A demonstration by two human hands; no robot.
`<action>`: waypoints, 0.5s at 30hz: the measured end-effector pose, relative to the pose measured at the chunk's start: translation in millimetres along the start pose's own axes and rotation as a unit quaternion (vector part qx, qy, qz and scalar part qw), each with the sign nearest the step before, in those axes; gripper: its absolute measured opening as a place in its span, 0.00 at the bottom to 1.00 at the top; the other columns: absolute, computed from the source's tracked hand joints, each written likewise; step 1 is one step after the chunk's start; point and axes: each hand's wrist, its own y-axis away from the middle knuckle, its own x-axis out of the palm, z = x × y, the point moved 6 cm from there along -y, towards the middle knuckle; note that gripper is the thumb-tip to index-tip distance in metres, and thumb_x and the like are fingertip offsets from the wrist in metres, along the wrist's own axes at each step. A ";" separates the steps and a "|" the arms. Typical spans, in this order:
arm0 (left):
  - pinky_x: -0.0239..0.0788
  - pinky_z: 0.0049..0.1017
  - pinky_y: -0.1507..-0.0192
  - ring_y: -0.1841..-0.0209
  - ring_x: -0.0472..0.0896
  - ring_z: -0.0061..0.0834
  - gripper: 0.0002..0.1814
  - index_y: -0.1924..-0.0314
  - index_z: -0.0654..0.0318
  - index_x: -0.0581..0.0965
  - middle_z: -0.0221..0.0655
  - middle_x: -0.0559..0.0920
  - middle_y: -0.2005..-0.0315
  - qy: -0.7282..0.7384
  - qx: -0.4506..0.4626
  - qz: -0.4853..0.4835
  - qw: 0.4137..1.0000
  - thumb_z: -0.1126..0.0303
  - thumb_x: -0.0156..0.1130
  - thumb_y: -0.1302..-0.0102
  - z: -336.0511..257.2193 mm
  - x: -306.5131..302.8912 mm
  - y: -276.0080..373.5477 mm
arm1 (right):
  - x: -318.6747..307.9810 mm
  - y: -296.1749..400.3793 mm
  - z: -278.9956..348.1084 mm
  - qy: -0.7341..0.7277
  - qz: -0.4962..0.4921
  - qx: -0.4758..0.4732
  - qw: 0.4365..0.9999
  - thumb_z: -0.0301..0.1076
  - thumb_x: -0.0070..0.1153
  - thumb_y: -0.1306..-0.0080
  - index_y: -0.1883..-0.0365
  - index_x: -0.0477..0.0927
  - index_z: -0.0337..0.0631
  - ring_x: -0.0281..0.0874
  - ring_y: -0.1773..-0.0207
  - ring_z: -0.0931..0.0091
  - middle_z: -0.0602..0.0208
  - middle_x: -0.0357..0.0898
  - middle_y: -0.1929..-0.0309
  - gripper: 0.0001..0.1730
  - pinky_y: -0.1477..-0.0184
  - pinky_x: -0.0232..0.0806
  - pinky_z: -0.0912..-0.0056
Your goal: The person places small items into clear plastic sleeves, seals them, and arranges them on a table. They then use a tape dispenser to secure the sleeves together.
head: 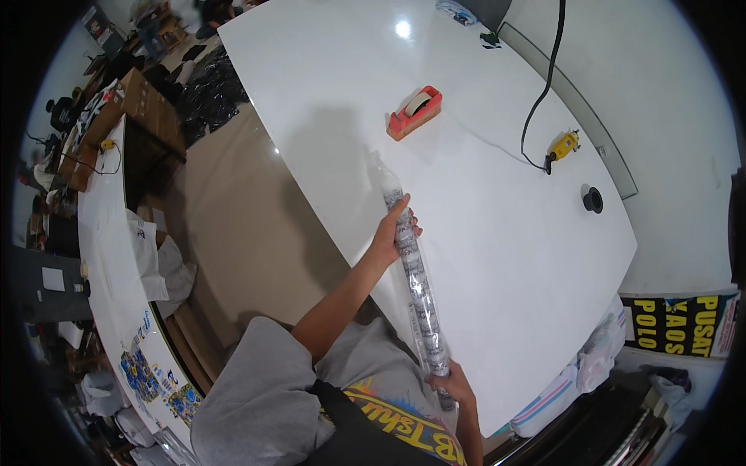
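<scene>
A long roll of dark-patterned, pale sheet material (417,279) in a clear plastic sleeve slants over the near edge of the white table (524,279). My left hand (396,230) grips it near its far end, thumb on top and fingertips showing at the right side. Loose clear plastic (382,169) extends beyond that end. Close to my body, my right hand (456,383) holds the near end of the roll, by my shirt. A red tape dispenser (415,113) with a roll of tape rests on the table beyond my left hand.
A yellow power socket (563,147) on a black cable (548,87) and a small black spool-like piece (593,200) lie to the right. Plastic-wrapped bundles (600,343) adjoin the table's right corner. Another table (105,233) stands left across the floor, with cardboard boxes (152,113) beyond.
</scene>
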 end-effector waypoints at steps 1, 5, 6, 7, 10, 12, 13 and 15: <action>0.76 0.28 0.68 0.77 0.78 0.24 0.18 0.67 0.56 0.75 0.27 0.76 0.79 -0.038 -0.004 -0.010 0.999 0.53 0.74 0.35 4.0 6.1 5.8 | -0.2 -6.6 14.1 0.007 -0.022 -0.017 1.000 0.23 0.70 0.46 0.50 0.80 0.35 0.80 0.68 0.78 0.68 0.82 0.66 0.24 0.62 0.73 0.71; 0.76 0.27 0.65 0.71 0.81 0.23 0.15 0.62 0.61 0.80 0.31 0.81 0.74 -0.181 -0.058 0.021 0.982 0.60 0.74 0.38 71.8 11.2 51.7 | 1.7 -48.8 70.8 0.011 -0.109 -0.079 0.991 0.23 0.69 0.48 0.57 0.79 0.33 0.77 0.72 0.77 0.69 0.80 0.70 0.20 0.67 0.72 0.72; 0.77 0.28 0.64 0.69 0.82 0.24 0.16 0.57 0.63 0.79 0.31 0.82 0.71 -0.226 -0.060 0.041 0.971 0.61 0.74 0.37 99.6 3.6 60.6 | 4.4 -59.7 89.5 0.015 -0.133 -0.084 0.988 0.24 0.69 0.48 0.57 0.79 0.32 0.77 0.72 0.77 0.69 0.80 0.70 0.20 0.67 0.72 0.72; 0.78 0.28 0.62 0.67 0.83 0.25 0.18 0.52 0.64 0.79 0.32 0.83 0.67 -0.273 -0.062 0.064 0.958 0.62 0.73 0.36 117.0 -0.1 62.1 | 4.5 -69.7 106.3 0.015 -0.158 -0.089 0.983 0.24 0.69 0.49 0.57 0.78 0.32 0.77 0.72 0.77 0.69 0.80 0.70 0.20 0.67 0.72 0.72; 0.77 0.27 0.61 0.65 0.83 0.24 0.22 0.48 0.65 0.77 0.33 0.83 0.66 -0.300 -0.117 0.080 0.943 0.67 0.75 0.39 114.3 7.1 62.7 | 0.7 -88.3 135.3 0.033 -0.190 -0.094 0.977 0.25 0.67 0.49 0.56 0.79 0.30 0.78 0.71 0.76 0.67 0.81 0.69 0.21 0.66 0.72 0.70; 0.78 0.27 0.61 0.65 0.83 0.25 0.23 0.47 0.66 0.77 0.32 0.83 0.66 -0.317 -0.082 0.073 0.942 0.68 0.75 0.40 105.3 8.1 54.3 | -0.1 -94.8 137.4 0.062 -0.190 -0.137 0.970 0.27 0.67 0.49 0.53 0.79 0.31 0.81 0.69 0.73 0.64 0.83 0.69 0.23 0.64 0.73 0.67; 0.78 0.28 0.60 0.65 0.84 0.25 0.24 0.47 0.66 0.77 0.32 0.83 0.67 -0.324 -0.063 0.070 0.941 0.68 0.75 0.40 99.4 10.5 51.2 | -0.8 -96.3 138.7 0.077 -0.189 -0.159 0.966 0.28 0.67 0.49 0.51 0.79 0.32 0.82 0.68 0.71 0.63 0.84 0.69 0.25 0.63 0.74 0.65; 0.77 0.31 0.54 0.60 0.83 0.28 0.25 0.46 0.65 0.74 0.37 0.83 0.62 -0.322 0.030 0.070 0.944 0.61 0.74 0.37 83.2 11.2 41.5 | -2.2 -91.3 132.9 0.082 -0.193 -0.176 0.962 0.30 0.67 0.49 0.50 0.79 0.33 0.84 0.68 0.66 0.60 0.85 0.69 0.26 0.62 0.74 0.62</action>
